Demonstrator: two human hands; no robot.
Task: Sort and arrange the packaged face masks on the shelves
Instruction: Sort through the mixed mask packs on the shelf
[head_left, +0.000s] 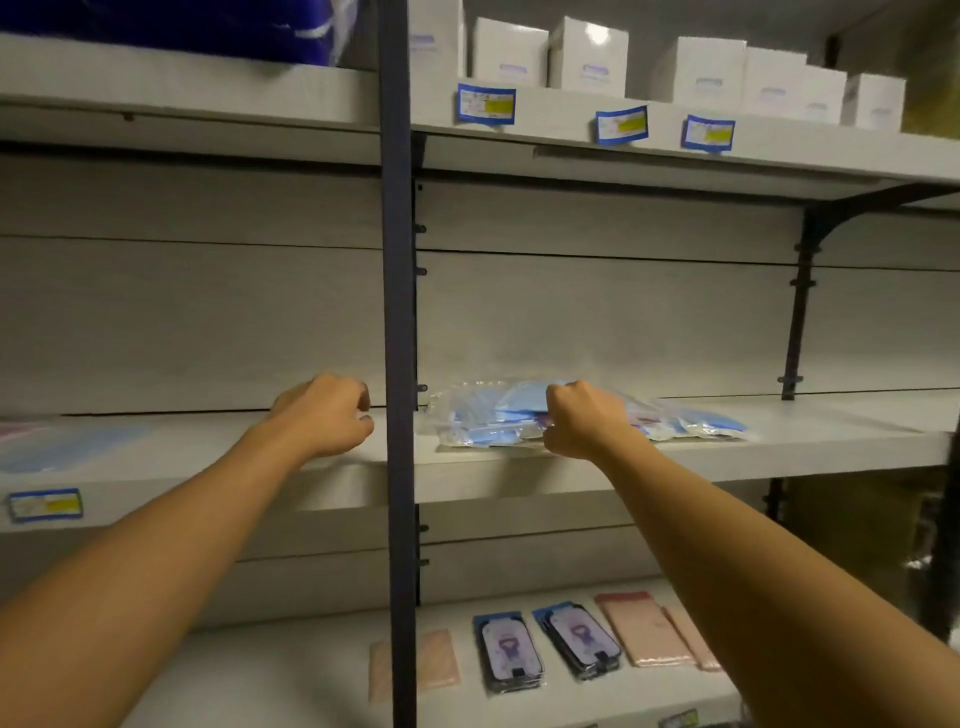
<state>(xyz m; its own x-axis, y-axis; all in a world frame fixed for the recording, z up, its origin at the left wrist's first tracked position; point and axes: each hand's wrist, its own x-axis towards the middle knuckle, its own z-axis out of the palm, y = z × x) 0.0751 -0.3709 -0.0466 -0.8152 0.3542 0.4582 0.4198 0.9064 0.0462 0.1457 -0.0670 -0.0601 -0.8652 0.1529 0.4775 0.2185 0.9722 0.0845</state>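
Two bare forearms reached up from the bottom corners toward the middle shelf (779, 452) of a pale grey rack. At the far left of that shelf lay a blurred flat pack of blue masks (72, 447), and below it a blue-edged price label (45, 504) was stuck on the shelf front. Next came the left hand (324, 415), its fingers curled under above the shelf just left of the dark upright post (399, 364); whether it held anything could not be told, since the fingertips were turned away. Right of the post, a loose heap of clear-wrapped blue face masks (488, 421) sat on the middle shelf near its front edge, and the right hand (584, 421) was curled on the heap's right part, gripping the wrappers. More packs of blue masks (701, 423) lay flat just beyond that hand, touching or overlapping the heap. On the top shelf, a dark blue bundle (208, 26) sat at the left, and a row of white boxes (587, 57) stood to the right of the post, with three blue-edged labels (487, 104) along the edge below them. On the lowest shelf, right of the post, lay phone cases in sleeves (511, 652) beside flat pink packs (644, 631)
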